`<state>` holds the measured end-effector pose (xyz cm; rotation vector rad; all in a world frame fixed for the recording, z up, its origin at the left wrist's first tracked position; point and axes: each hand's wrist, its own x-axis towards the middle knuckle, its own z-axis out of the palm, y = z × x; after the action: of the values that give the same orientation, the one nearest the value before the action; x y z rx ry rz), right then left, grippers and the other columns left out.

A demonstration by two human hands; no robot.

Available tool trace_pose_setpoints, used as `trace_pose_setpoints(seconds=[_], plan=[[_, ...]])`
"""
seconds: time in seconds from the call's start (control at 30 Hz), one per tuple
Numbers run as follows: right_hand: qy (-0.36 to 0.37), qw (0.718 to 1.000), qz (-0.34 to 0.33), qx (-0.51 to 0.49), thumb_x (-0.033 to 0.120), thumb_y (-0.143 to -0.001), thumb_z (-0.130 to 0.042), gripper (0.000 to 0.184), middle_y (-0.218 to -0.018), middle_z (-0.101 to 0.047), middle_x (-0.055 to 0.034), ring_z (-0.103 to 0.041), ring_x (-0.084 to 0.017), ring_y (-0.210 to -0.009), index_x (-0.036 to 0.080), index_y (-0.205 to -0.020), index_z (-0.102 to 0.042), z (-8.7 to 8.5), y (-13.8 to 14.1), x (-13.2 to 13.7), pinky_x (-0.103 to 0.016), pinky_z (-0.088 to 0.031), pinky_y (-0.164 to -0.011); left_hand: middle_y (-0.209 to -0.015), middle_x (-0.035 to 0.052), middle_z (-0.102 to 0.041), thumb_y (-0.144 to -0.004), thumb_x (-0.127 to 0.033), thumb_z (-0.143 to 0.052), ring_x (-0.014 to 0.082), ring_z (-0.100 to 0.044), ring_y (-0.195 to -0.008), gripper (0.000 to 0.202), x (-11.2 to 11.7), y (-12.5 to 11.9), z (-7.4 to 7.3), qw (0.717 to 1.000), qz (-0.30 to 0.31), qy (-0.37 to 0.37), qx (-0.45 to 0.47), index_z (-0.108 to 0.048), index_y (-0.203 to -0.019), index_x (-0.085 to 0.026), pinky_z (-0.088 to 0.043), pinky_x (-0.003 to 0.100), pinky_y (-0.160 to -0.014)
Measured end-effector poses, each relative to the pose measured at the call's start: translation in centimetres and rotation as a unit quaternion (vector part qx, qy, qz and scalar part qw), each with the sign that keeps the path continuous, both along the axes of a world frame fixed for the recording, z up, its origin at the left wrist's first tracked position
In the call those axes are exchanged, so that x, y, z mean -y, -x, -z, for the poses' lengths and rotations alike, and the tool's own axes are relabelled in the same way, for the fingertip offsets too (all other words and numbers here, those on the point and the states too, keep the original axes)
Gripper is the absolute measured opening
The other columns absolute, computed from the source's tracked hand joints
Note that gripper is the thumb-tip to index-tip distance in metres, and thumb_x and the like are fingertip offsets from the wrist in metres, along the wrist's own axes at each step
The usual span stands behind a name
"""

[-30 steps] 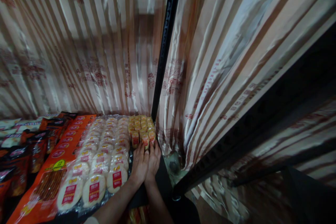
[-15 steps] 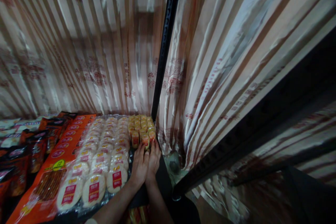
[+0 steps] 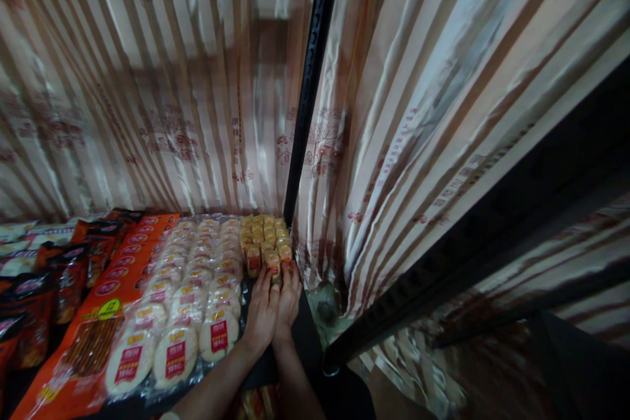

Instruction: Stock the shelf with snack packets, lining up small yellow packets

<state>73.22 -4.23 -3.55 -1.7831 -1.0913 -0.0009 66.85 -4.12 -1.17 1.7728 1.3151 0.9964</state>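
Small yellow-wrapped snack packets [image 3: 266, 228] with red labels stand in rows at the right end of the shelf. My left hand [image 3: 263, 312] reaches to the front of these rows, its fingers closed on a front snack packet [image 3: 272, 261]. Pressed close beside it, my right hand [image 3: 289, 298] has its fingertips on another snack packet [image 3: 285, 252] at the right. The lower parts of both packets are hidden by my fingers. To the left of my hands lie rows of round white rice crackers [image 3: 220, 333] in clear wrappers with red labels.
Orange snack bags [image 3: 130, 252] and black-and-orange bags [image 3: 69, 275] lie farther left. A black upright post [image 3: 304, 111] stands behind the packets, and a thick dark beam [image 3: 418, 282] slants across the right. Printed, pleated sheeting [image 3: 197, 79] hangs behind. More yellow packets [image 3: 258, 403] show below my arms.
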Motion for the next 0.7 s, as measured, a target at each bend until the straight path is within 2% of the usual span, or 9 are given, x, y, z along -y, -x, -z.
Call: trace_pose_setpoints(seconds=[0.23, 0.5, 0.7], plan=[[0.018, 1.0, 0.012, -0.006, 0.016, -0.077, -0.034, 0.05, -0.137, -0.045, -0.0108, -0.043, -0.024, -0.118, 0.016, -0.123, -0.055, 0.2, 0.0, -0.2, -0.036, -0.04, -0.091, -0.14, 0.0122, -0.045, -0.087, -0.032, -0.036, 0.0208, -0.039, -0.131, 0.043, 0.4, 0.1, 0.0, 1.0, -0.025, 0.013, 0.015, -0.054, -0.122, -0.014, -0.026, 0.042, -0.112], [-0.003, 1.0, -0.001, -0.003, 0.017, -0.081, -0.032, 0.05, -0.136, -0.046, -0.0128, -0.041, -0.021, -0.122, 0.014, -0.126, -0.052, 1.3, -0.2, -0.6, -0.035, -0.036, -0.097, -0.135, 0.0142, -0.049, -0.086, -0.031, -0.033, 0.021, -0.043, -0.128, 0.045, 0.1, -0.1, 0.3, 1.0, 0.002, -0.001, 0.019, -0.055, -0.121, -0.011, -0.03, 0.04, -0.111], [-0.015, 1.0, 0.001, -0.009, 0.018, -0.08, -0.034, 0.048, -0.133, -0.048, -0.0137, -0.041, -0.021, -0.121, 0.014, -0.124, -0.053, 1.4, -0.2, -0.6, -0.036, -0.037, -0.096, -0.136, 0.0168, -0.048, -0.086, -0.029, -0.033, 0.0224, -0.042, -0.129, 0.047, 0.1, 0.0, 0.4, 1.0, 0.021, -0.008, 0.004, -0.054, -0.122, -0.008, -0.03, 0.042, -0.111]])
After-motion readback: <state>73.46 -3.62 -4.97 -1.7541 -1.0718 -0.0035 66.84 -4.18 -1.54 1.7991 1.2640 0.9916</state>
